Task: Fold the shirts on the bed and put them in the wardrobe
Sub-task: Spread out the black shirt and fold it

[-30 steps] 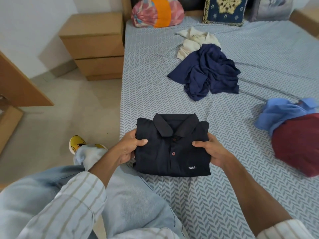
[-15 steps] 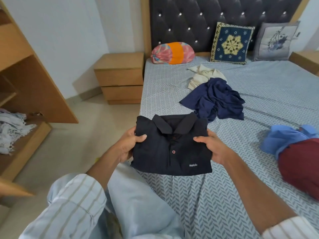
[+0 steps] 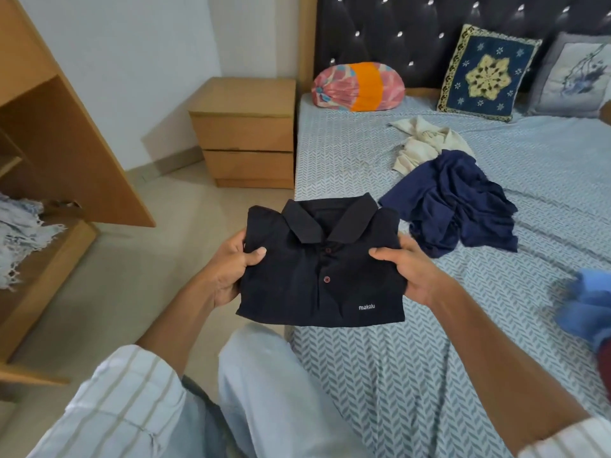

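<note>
A folded black polo shirt (image 3: pixel 322 269) with a small "makalu" label is held in the air over the bed's left edge. My left hand (image 3: pixel 231 269) grips its left side, thumb on top. My right hand (image 3: pixel 408 272) grips its right side the same way. On the bed (image 3: pixel 363 375) lie a crumpled navy shirt (image 3: pixel 459 203), a cream shirt (image 3: pixel 426 147) behind it, and a blue shirt (image 3: pixel 591 309) with a dark red one (image 3: pixel 605 368) at the right edge. The open wooden wardrobe (image 3: pixel 49 160) stands at the left.
A wooden nightstand (image 3: pixel 244 133) stands beside the bed's head. A bolster (image 3: pixel 358 87) and two cushions (image 3: pixel 486 72) lean against the dark headboard. A fringed pale cloth (image 3: pixel 20 233) lies on a wardrobe shelf. Tiled floor (image 3: pixel 148 276) separates bed and wardrobe.
Both hands have lifted the folded black shirt off the bed and carried it left. The view has swung up and left, bringing the wardrobe into sight.
</note>
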`<action>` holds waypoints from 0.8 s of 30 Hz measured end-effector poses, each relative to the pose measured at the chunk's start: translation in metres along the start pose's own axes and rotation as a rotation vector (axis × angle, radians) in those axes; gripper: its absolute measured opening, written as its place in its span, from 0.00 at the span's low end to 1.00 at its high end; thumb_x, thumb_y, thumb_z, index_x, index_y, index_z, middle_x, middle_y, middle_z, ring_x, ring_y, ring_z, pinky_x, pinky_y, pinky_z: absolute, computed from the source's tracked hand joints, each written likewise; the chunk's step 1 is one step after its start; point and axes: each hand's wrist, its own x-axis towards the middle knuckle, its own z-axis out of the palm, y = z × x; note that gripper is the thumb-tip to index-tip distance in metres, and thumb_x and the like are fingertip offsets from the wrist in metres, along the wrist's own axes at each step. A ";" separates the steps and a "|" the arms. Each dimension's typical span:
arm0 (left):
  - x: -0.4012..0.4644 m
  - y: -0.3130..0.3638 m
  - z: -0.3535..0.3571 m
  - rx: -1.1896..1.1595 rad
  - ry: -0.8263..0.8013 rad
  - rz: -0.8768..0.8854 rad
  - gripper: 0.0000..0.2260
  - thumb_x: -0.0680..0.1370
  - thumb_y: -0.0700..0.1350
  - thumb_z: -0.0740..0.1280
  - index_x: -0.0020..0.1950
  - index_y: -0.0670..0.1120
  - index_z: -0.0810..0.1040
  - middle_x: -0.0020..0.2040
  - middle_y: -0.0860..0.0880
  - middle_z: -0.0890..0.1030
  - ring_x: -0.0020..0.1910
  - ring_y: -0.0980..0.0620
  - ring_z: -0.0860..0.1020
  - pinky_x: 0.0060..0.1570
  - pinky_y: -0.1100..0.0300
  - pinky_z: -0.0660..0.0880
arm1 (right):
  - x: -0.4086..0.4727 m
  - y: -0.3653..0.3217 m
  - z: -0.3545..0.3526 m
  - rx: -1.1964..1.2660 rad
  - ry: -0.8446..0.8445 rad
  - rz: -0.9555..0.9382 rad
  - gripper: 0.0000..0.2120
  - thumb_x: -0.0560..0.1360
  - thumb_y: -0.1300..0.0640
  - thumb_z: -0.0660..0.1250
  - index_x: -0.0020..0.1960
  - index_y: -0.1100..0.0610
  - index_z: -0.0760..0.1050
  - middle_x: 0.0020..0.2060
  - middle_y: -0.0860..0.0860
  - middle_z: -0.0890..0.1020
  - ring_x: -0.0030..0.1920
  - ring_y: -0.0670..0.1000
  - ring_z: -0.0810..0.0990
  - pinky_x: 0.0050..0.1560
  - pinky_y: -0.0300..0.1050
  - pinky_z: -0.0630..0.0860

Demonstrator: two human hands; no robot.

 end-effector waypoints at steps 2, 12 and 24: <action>0.017 -0.002 -0.018 0.008 -0.004 -0.013 0.19 0.81 0.33 0.62 0.68 0.51 0.74 0.61 0.49 0.83 0.58 0.48 0.82 0.55 0.51 0.80 | 0.020 0.004 0.011 -0.007 0.013 0.030 0.15 0.77 0.71 0.65 0.59 0.56 0.77 0.50 0.58 0.86 0.49 0.58 0.85 0.42 0.51 0.83; 0.146 -0.038 -0.105 0.066 -0.032 -0.150 0.19 0.81 0.32 0.61 0.66 0.52 0.76 0.59 0.50 0.83 0.57 0.50 0.82 0.55 0.52 0.79 | 0.141 0.059 0.060 -0.013 0.121 0.170 0.17 0.77 0.70 0.65 0.60 0.54 0.77 0.52 0.56 0.85 0.52 0.57 0.85 0.48 0.52 0.83; 0.096 0.136 -0.125 0.092 -0.015 -0.308 0.21 0.81 0.31 0.62 0.68 0.52 0.74 0.58 0.51 0.84 0.56 0.51 0.82 0.50 0.55 0.81 | 0.108 -0.093 0.140 -0.011 0.061 0.311 0.21 0.76 0.73 0.63 0.63 0.54 0.76 0.55 0.57 0.84 0.55 0.58 0.84 0.52 0.55 0.82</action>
